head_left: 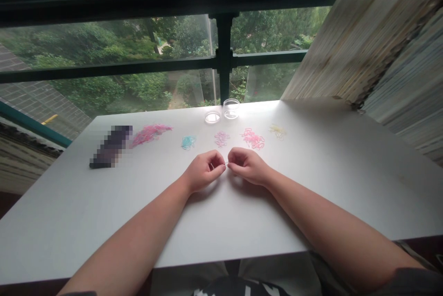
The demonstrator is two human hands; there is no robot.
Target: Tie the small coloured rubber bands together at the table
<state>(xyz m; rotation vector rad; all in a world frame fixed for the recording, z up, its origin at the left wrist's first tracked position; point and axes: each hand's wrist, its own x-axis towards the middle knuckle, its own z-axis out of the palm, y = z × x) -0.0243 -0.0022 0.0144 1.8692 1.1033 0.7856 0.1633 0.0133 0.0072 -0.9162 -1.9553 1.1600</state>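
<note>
My left hand [206,170] and my right hand [248,165] meet over the middle of the white table, fingertips almost touching. Both are closed in a pinch. A short, pale bit of a small rubber band [226,163] shows between the fingertips; the rest is hidden by the fingers. Just beyond the hands lie small piles of rubber bands: blue [188,142], pale purple-pink [221,138], bright pink [254,139] and pale yellow [277,131]. Farther left spreads a larger mixed pink heap [150,134].
A clear round jar [231,109] stands at the table's back edge, with its clear lid [212,117] lying beside it. A dark, pixelated object [112,147] rests at the left. Behind the white table [104,222] are a green-framed window and a striped curtain [328,42].
</note>
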